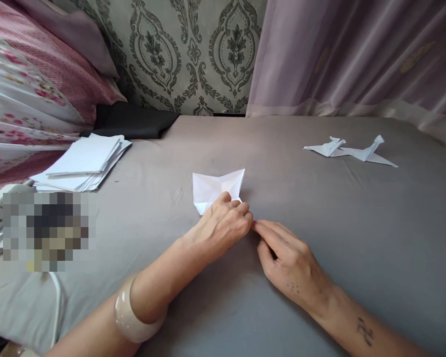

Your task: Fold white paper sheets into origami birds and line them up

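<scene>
A partly folded sheet of white paper (pixel 217 187) lies on the grey bedsheet (pixel 319 208) in the middle of the view. My left hand (pixel 225 225) rests over its near edge with fingers curled, pressing the paper down. My right hand (pixel 288 258) lies just to the right, its fingers held together and their tips meeting the left hand's fingertips at the paper's near corner. The part of the paper under the hands is hidden. A pale bangle (pixel 134 317) sits on my left wrist.
A stack of white sheets (pixel 83 163) lies at the left. Two folded paper figures (pixel 351 149) sit at the far right. Floral pillows (pixel 33 94), a black cushion (pixel 134 121), a patterned wall and a lilac curtain (pixel 357 54) border the bed.
</scene>
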